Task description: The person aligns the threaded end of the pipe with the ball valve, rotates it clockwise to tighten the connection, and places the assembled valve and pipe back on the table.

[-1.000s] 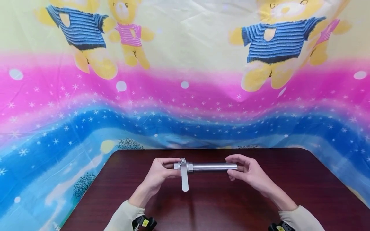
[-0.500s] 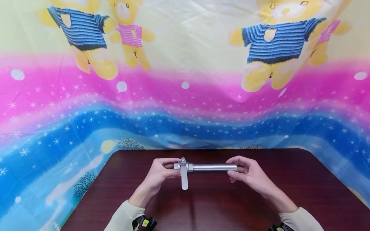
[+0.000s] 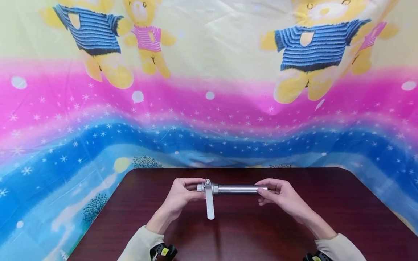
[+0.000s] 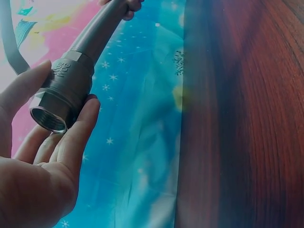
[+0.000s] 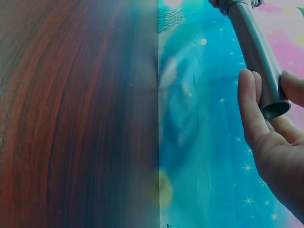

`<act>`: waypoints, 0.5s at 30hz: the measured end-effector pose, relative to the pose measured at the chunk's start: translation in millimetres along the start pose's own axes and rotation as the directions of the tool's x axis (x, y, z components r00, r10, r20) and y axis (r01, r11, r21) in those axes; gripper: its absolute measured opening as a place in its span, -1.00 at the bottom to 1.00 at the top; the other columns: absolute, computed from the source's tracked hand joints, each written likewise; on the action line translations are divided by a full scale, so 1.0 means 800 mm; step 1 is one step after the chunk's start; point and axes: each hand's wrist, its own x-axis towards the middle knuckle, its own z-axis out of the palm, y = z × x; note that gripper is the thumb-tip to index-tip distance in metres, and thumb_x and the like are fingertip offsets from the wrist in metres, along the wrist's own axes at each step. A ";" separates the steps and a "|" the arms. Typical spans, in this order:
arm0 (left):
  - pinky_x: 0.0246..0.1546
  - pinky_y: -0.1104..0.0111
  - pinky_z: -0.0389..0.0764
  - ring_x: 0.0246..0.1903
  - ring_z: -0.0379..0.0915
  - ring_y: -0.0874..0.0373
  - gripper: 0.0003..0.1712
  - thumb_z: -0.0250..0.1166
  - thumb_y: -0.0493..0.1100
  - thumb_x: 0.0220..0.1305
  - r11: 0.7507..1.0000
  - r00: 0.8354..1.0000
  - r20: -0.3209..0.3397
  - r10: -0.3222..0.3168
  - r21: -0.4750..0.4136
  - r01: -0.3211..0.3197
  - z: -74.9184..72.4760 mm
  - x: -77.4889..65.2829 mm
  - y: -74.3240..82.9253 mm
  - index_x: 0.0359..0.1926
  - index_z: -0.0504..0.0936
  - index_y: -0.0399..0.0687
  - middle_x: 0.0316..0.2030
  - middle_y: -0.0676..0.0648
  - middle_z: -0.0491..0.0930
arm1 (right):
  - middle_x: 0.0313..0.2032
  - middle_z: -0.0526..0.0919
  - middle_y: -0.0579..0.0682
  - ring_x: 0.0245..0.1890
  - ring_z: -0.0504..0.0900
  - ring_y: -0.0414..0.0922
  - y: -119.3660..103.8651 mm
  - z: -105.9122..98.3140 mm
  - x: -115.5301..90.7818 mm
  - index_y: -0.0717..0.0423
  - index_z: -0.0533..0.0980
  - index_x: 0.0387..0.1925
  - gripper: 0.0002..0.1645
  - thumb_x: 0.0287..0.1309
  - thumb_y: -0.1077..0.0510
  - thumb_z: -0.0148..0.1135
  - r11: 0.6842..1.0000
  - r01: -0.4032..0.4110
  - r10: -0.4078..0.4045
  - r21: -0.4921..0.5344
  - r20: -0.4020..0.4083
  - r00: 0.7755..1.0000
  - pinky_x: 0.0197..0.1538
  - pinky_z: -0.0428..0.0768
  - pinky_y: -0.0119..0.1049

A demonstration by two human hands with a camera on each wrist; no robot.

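Note:
A silver ball valve (image 3: 208, 187) with a long flat lever handle (image 3: 210, 206) is joined to a smooth metal pipe (image 3: 240, 189); the two lie in one level line above the table. My left hand (image 3: 177, 197) grips the valve body between thumb and fingers, and its threaded open end (image 4: 50, 119) faces the palm in the left wrist view. At the other end, my right hand (image 3: 282, 195) pinches the pipe near its open mouth (image 5: 277, 109). The lever points toward me and hangs free of both hands. Where the pipe enters the valve, a hex collar (image 3: 216, 189) covers the joint.
Below the hands spreads a dark reddish wooden table (image 3: 235, 232) with rounded far corners. Behind it hangs a colourful cloth (image 3: 209, 119) printed with bears and snowflakes. Both wrists wear black camera mounts (image 3: 163, 251) over pale sleeves.
My right thumb has shifted up onto the pipe's near side, and the right fingers have lowered slightly. The lever's free end has tipped a little lower and to the right. My left hand keeps its grip.

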 end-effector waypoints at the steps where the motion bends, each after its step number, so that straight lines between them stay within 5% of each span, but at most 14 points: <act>1: -0.10 0.20 0.76 -0.20 0.76 0.09 -0.46 0.51 -0.49 0.05 1.000 1.000 0.001 0.000 0.004 0.000 0.000 0.000 0.000 0.13 0.69 -0.47 -0.17 -0.25 0.79 | -0.04 0.69 0.24 -0.23 0.79 0.05 0.001 0.000 0.000 0.48 0.49 0.21 -0.53 0.39 0.29 0.35 1.000 0.009 -0.009 0.007 0.001 1.000 -0.09 0.77 0.01; 5: -0.11 0.19 0.76 -0.20 0.76 0.08 -0.46 0.50 -0.48 0.05 1.000 1.000 0.003 -0.003 0.008 0.003 0.001 0.000 -0.001 0.13 0.69 -0.47 -0.17 -0.26 0.79 | -0.01 0.65 0.24 -0.23 0.79 0.04 0.002 -0.001 -0.001 0.48 0.46 0.21 -0.50 0.32 0.37 0.38 0.999 0.041 -0.041 0.013 0.004 0.999 -0.12 0.77 0.00; 9: -0.11 0.18 0.76 -0.21 0.76 0.08 -0.46 0.49 -0.49 0.05 1.000 1.000 0.000 -0.005 0.001 0.005 0.000 0.001 -0.001 0.13 0.68 -0.48 -0.16 -0.27 0.78 | -0.14 0.73 0.19 -0.27 0.79 0.02 0.000 0.000 -0.001 0.46 0.51 0.19 -0.56 0.43 0.25 0.33 1.000 -0.004 0.004 -0.016 -0.014 1.000 -0.11 0.77 -0.03; 15: -0.10 0.18 0.76 -0.21 0.76 0.08 -0.46 0.50 -0.48 0.07 1.000 1.000 0.000 -0.006 0.002 0.006 -0.001 0.000 -0.001 0.13 0.68 -0.48 -0.16 -0.27 0.78 | 0.00 0.65 0.30 -0.26 0.78 0.07 -0.001 -0.001 -0.001 0.44 0.47 0.26 -0.49 0.36 0.32 0.37 1.000 0.021 -0.020 -0.010 0.015 1.000 -0.12 0.77 -0.02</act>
